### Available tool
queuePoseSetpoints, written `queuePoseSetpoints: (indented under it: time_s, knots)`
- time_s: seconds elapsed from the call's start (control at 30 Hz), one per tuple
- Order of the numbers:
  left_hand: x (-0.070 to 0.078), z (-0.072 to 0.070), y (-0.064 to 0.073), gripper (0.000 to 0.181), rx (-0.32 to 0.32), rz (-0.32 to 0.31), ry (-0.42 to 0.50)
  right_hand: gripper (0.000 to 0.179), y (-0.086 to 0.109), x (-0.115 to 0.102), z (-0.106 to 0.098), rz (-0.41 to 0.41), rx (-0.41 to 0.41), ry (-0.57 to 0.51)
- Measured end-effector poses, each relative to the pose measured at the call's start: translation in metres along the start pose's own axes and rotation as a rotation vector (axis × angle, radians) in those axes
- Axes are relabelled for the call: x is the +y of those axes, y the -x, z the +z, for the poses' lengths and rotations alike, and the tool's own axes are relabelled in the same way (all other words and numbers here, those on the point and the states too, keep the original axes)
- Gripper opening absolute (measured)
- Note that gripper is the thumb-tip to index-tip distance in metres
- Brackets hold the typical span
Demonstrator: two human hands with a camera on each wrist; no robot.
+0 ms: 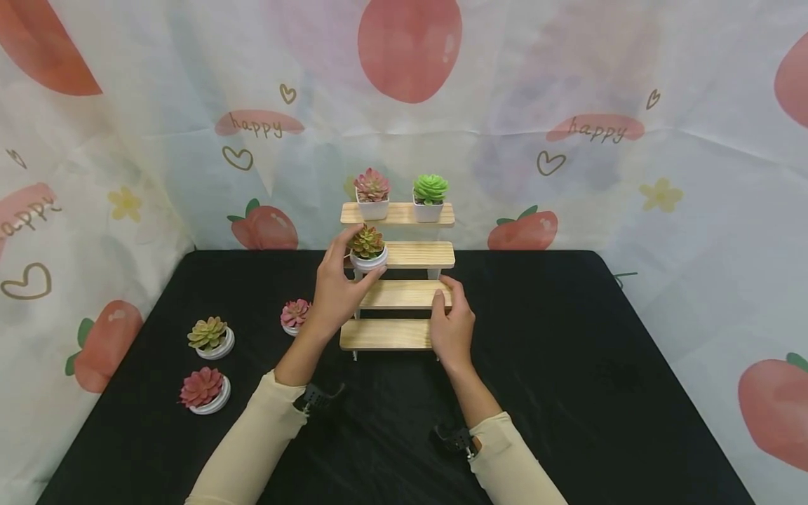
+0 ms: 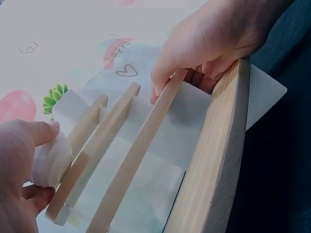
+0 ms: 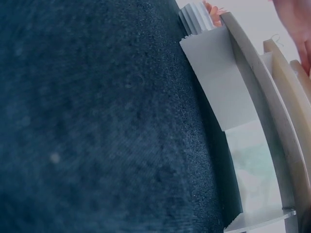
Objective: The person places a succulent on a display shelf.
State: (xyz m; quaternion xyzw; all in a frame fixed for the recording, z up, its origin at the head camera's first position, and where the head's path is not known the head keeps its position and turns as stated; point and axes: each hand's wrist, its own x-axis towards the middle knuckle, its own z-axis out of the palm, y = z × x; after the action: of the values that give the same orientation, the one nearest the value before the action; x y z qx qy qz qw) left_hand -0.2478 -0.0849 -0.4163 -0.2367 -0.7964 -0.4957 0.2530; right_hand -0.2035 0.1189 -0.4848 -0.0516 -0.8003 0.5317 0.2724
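Note:
My left hand [image 1: 337, 291] pinches a white round pot with a green-and-red succulent [image 1: 367, 243] at the left end of the second shelf from the top. In the left wrist view the white pot [image 2: 52, 160] sits between thumb and fingers, against the shelf's edge; whether it bears on the board is unclear. My right hand [image 1: 453, 322] grips the right end of a lower board of the wooden tiered stand [image 1: 385, 335]. On the top board stand a pink succulent [image 1: 372, 189] and a bright green succulent [image 1: 431, 193], both in square white pots.
Left of the stand, a pink succulent [image 1: 294, 314] is partly hidden by my left arm. A yellow-green succulent [image 1: 208, 335] and a red succulent [image 1: 203, 389] in round white pots lie tilted on the black tablecloth [image 1: 568, 393]. A fruit-print curtain [image 1: 391, 140] hangs behind.

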Motion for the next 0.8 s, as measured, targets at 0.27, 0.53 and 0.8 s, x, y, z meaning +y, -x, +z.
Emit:
queuePoseSetpoints:
  time_s: [0.27,0.53,0.8]
  knots:
    - [-0.0012,0.0034,-0.0031,0.077,-0.006,0.007,0.006,0.032,-0.0004,0.0013,0.0008,-0.009,0.008,0.008]
    - [-0.0038,0.0024,-0.0051,0.078,-0.025,-0.01,-0.012,0.032,0.0003,0.0009,0.0015,-0.005,0.011,0.006]
    - [-0.0035,0.0011,-0.0081,0.079,-0.054,-0.036,-0.015,0.031,0.0004,0.0019,0.0012,-0.011,0.013,0.01]
